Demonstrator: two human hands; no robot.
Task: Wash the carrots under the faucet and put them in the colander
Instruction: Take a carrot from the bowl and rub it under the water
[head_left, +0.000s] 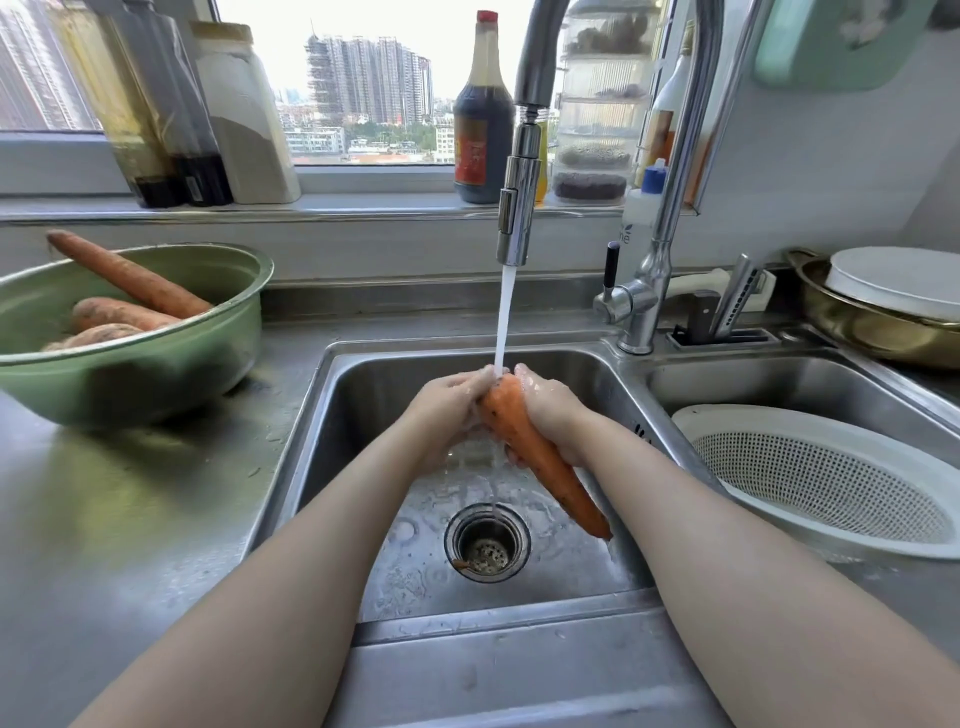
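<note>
Head view: I hold one carrot (530, 452) over the sink (374, 384), thick end up under the faucet (517, 208), so the stream strikes it and drains toward the tip. My left hand (452, 402) and right hand (550, 410) curl their fingers round its upper half, for rubbing, I judge. Three more carrots (124, 275) wait in the green bowl (249, 265); the colander (779, 413) sits just right, near for the drop.

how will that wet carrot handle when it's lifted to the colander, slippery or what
Probably slippery: faucet water runs over the carrot and both the left hand and right hand gripping it. It looks stiff, straight even though its tapered tip hangs unsupported. Round and tapered, it would likely roll if laid on the counter.
</note>
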